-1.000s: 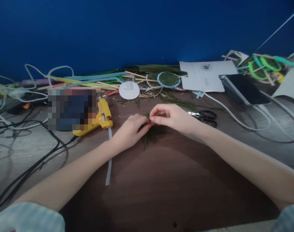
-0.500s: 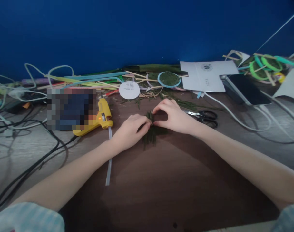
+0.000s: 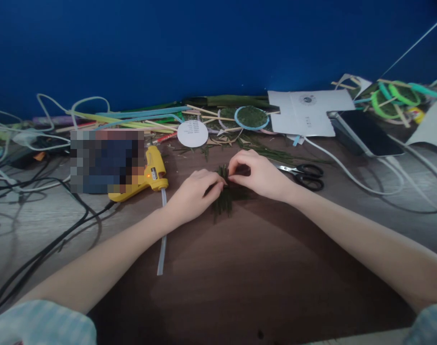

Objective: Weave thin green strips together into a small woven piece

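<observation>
A small bundle of dark green, leaf-like strips (image 3: 223, 206) lies on the brown table in front of me, its cut ends fanning toward me. From the left, my left hand (image 3: 195, 195) pinches the bundle's middle between thumb and fingers. On the other side my right hand (image 3: 259, 176) is bent into a pinch, its thumb and fingertip together at the bundle's right edge. The fingertips of both hands nearly meet, and they cover the bundle's centre. Black-handled scissors (image 3: 306, 176) lie just beyond my right wrist.
Left of my hands lies a yellow glue gun (image 3: 155, 170), its clear glue stick (image 3: 161, 256) passing under my left forearm. Behind are a white paper disc (image 3: 192, 133), a blue-rimmed green disc (image 3: 251, 118), white card (image 3: 308, 112) and a phone (image 3: 369, 132). Black cables (image 3: 56, 230) run at left.
My right thumb and fingertip, apart before, have come together at the bundle's edge, and the hand has shifted slightly. My left hand stays in place on the bundle.
</observation>
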A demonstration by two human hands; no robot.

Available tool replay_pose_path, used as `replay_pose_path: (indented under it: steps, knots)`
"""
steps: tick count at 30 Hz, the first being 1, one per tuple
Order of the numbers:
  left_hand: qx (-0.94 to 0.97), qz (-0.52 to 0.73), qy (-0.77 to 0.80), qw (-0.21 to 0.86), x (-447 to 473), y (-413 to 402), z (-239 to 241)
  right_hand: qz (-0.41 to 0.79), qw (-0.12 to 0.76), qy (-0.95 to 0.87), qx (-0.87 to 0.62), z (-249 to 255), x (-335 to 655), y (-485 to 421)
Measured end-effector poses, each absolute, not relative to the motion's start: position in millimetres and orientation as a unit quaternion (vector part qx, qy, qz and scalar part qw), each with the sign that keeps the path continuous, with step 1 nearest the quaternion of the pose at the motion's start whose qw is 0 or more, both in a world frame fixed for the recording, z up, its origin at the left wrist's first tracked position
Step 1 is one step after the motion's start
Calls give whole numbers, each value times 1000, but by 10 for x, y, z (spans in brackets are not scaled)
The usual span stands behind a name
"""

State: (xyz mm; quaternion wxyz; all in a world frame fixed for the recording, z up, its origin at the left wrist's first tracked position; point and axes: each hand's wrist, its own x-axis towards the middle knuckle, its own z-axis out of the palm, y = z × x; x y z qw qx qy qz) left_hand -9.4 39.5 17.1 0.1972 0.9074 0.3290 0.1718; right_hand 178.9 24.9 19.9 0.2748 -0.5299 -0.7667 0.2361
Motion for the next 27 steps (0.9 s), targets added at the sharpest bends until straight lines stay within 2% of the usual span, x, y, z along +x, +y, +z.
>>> replay_pose_path:
  steps: [17, 23, 27]
  knots:
    - [909, 171, 333, 183, -93, 413, 159, 423, 257, -741, -454, 357, 1876, 246]
    - [912, 171, 327, 179, -98, 414, 141, 436, 236, -760, -421, 354, 1884, 237]
    - [913, 179, 316, 187, -100, 414, 149, 358, 231, -806, -411, 335, 1881, 226]
